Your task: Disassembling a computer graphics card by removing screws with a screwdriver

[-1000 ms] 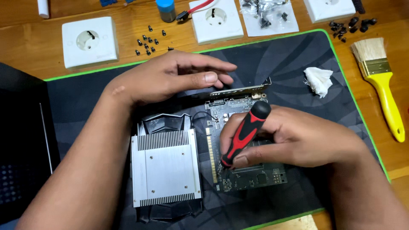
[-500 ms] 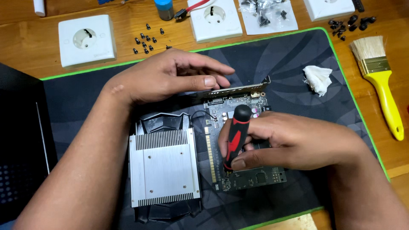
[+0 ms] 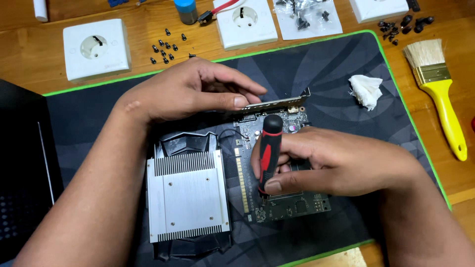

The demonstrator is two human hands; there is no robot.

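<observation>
- The right hand [image 3: 326,163] is wrapped around a screwdriver [image 3: 269,153] with a black and red handle; thumb and fingers pinch it, and it stands nearly upright.
- The tip of the screwdriver comes down on a dark circuit board [image 3: 292,205] lying on the mat [image 3: 321,74], at about 4 o'clock from the mat's middle.
- The left hand [image 3: 190,91] lies at 11 o'clock from the right hand, its fingers pressed together on the metal bracket [image 3: 282,102] along the board's far edge.
- A silver heat sink [image 3: 188,195] lies just beside the board at its 9 o'clock side, resting on a black shroud.
- A crumpled white tissue [image 3: 366,90] sits at 2 o'clock on the mat.
- On the wooden table [image 3: 29,54], a yellow-handled brush [image 3: 438,91] lies at 3 o'clock, loose black screws [image 3: 166,49] at 11 o'clock.
</observation>
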